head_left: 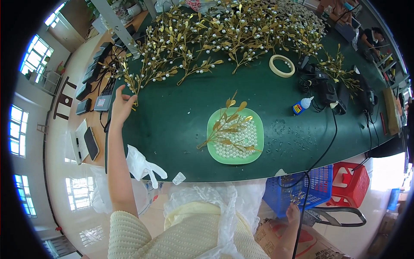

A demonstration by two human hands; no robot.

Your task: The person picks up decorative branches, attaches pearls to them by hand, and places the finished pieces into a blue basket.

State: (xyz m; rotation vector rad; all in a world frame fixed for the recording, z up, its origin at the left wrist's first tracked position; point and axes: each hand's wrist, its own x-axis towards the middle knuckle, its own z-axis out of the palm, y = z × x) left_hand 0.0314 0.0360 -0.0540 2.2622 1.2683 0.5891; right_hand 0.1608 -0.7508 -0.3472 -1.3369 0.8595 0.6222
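One left grip (122, 106) at pearled branch (137, 83), hold unclear; right grip (293, 213) around leafy sprig (296, 199)

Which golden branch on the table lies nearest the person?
The branch slanting across the pearls in the green tray; all others on the table lie farther back.

glossy metallic sprigs (235, 36), smooth pearly beads (236, 150)

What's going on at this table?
A person has their left hand at the lower end of a pearled sprig on the left of the table. Their right hand, low by the blue basket, seems to hold a small sprig. A gold sprig lies across a green tray of pearls; more pearled sprigs are heaped beyond.
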